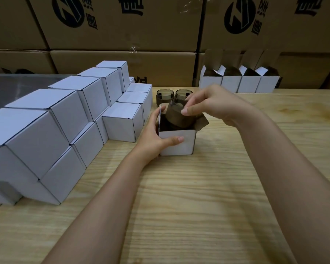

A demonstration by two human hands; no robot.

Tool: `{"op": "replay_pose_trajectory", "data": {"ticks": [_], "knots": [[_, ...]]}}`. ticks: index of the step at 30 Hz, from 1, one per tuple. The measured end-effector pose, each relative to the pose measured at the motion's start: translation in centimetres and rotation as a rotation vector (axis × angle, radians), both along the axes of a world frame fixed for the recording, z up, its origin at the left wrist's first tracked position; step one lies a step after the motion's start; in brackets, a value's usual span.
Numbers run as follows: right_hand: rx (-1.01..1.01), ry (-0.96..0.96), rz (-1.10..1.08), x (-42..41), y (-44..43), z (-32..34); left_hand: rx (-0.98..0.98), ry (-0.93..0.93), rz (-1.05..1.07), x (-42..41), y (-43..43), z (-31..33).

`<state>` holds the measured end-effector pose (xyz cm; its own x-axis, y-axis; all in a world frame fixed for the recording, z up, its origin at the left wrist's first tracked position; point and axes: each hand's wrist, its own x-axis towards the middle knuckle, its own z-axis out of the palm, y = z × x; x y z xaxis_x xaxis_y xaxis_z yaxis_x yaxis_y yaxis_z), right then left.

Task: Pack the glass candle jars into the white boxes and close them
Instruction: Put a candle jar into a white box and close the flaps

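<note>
An open white box (179, 143) stands on the wooden table in the middle of the view. My left hand (156, 134) grips its left side, thumb across the front face. My right hand (211, 103) pinches the rim of a dark glass candle jar (177, 117), which sits tilted and half inside the box. Two more dark jars, one at left (164, 96) and one at right (181, 94), stand just behind the box. A row of several open white boxes (238, 82) lines the back right.
Several closed white boxes (69, 119) are stacked in steps along the left side of the wooden table (198, 197). Large brown cartons (122, 25) form a wall behind everything. A grey metal surface (17, 86) lies at the far left.
</note>
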<state>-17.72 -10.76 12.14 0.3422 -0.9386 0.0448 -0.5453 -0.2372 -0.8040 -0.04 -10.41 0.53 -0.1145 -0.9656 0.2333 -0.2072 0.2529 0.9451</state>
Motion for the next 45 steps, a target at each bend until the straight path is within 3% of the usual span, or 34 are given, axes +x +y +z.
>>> {"op": "replay_pose_trajectory", "data": {"ticks": [3, 12, 20, 22, 25, 27, 29, 33, 38, 45], "knots": [[0.003, 0.063, -0.009, 0.9, 0.1, -0.6, -0.013, -0.014, 0.005, 0.1, 0.0, 0.0], [-0.16, 0.495, -0.044, 3.2, -0.2, -2.4, -0.03, -0.019, 0.014, 0.1, -0.1, -0.1], [-0.266, 0.635, -0.006, 3.2, 1.2, -4.6, -0.052, 0.088, -0.052, -0.2, -0.1, -0.3], [-0.362, 0.439, -0.082, 3.1, 1.0, -5.3, -0.06, 0.081, -0.04, -0.2, -0.2, -0.4], [-0.491, -0.32, -0.375, 2.3, 0.5, -6.2, -0.057, 0.072, -0.035, -0.1, -0.2, -0.4], [-0.305, -0.799, -0.503, 1.6, 0.3, -6.9, -0.039, 0.083, -0.038, 0.0, -0.2, -0.5], [-0.038, -1.068, -0.49, 1.1, 0.2, -8.1, -0.039, 0.09, -0.05, 0.1, -0.1, -0.4], [0.26, -1.21, -0.298, 1.4, -0.4, -9.8, -0.014, 0.15, -0.118, -0.3, 0.2, 0.0], [0.192, -0.953, -0.11, 2.6, -0.3, -10.2, 0.108, 0.287, -0.094, -0.6, -0.1, 0.4], [0.124, -0.944, -0.001, 2.3, -0.7, -10.1, 0.039, 0.34, -0.056, -0.6, -0.3, 0.5]]}}
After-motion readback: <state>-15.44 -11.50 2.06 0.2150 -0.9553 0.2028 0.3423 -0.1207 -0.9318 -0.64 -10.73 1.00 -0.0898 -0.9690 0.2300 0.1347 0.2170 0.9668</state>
